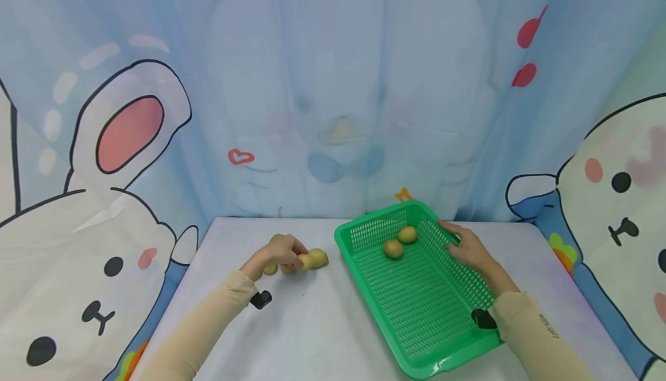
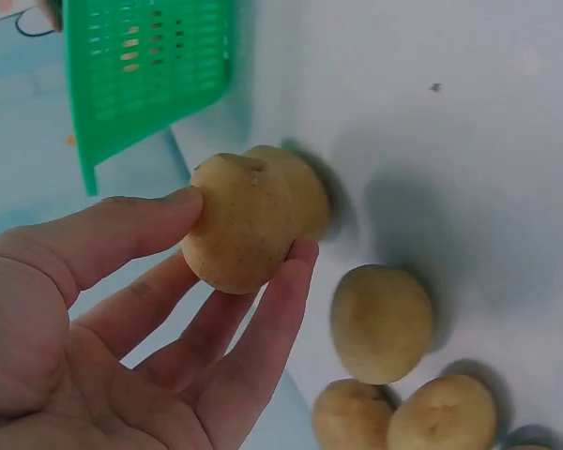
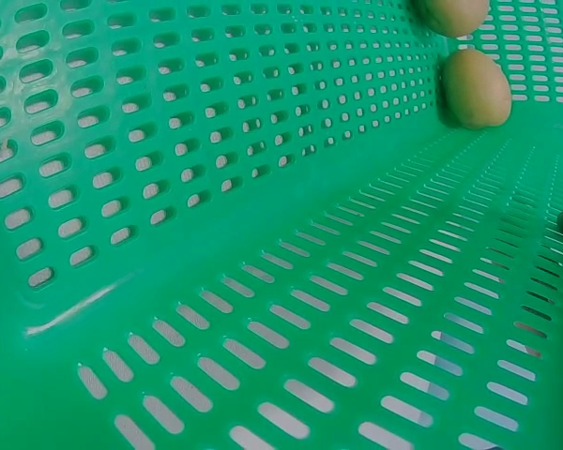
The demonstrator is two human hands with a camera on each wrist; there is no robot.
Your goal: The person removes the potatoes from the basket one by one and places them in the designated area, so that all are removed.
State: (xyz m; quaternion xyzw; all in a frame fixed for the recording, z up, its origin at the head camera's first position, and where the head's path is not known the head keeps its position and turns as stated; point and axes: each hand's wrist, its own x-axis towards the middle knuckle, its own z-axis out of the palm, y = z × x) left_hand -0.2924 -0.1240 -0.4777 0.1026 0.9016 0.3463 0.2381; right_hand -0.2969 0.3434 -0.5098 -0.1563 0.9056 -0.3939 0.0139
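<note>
My left hand (image 1: 281, 252) pinches a yellow-brown potato (image 2: 236, 230) between thumb and fingertips. Right behind that one, another potato (image 2: 308, 197) shows partly; whether the two touch I cannot tell. Several more potatoes (image 2: 382, 323) lie on the table beside the hand, partly covered by it in the head view. To the right stands a green plastic basket (image 1: 426, 294) with slotted walls, and my right hand (image 1: 468, 248) grips its right rim. Inside, near the far end, lie two potatoes (image 1: 393, 248), also seen in the right wrist view.
A white cloth covers the table (image 1: 307, 335). Behind it hangs a light blue curtain (image 1: 333, 80) with cartoon rabbits printed at both sides. The basket sits at a slant and reaches toward the table's near edge.
</note>
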